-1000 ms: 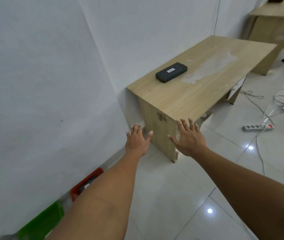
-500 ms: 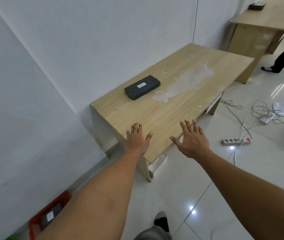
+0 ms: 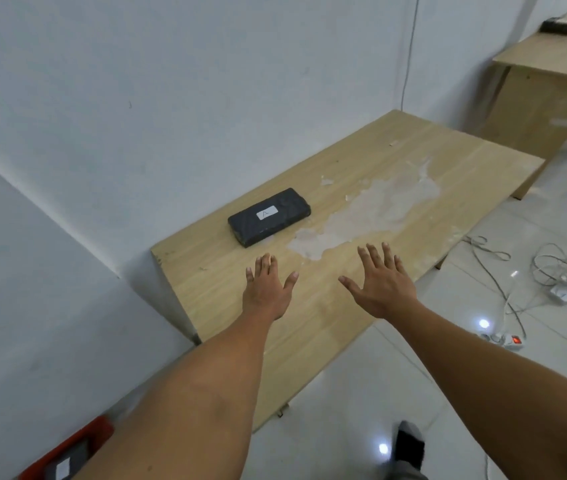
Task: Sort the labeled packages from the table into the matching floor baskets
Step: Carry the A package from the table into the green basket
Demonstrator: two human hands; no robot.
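Note:
A black package [image 3: 269,216] with a white label marked A lies flat on the wooden table [image 3: 448,168], near the wall. My left hand [image 3: 265,288] hovers over the table just in front of the package, fingers spread, holding nothing. My right hand [image 3: 382,282] is beside it to the right, also spread and empty, above the table's front part. A red floor basket [image 3: 78,448] shows at the bottom left behind my left forearm, with a dark labeled package [image 3: 64,467] inside it.
White walls meet in a corner left of the table. A second wooden table [image 3: 552,64] with a dark object [image 3: 560,25] stands at the far right. Cables [image 3: 559,271] and a power strip [image 3: 507,340] lie on the tiled floor at right. My foot [image 3: 410,445] is at the bottom.
I have stepped closer to the table. Both hands have moved from below the table's edge to over its top, toward the black package. The green basket has left the view.

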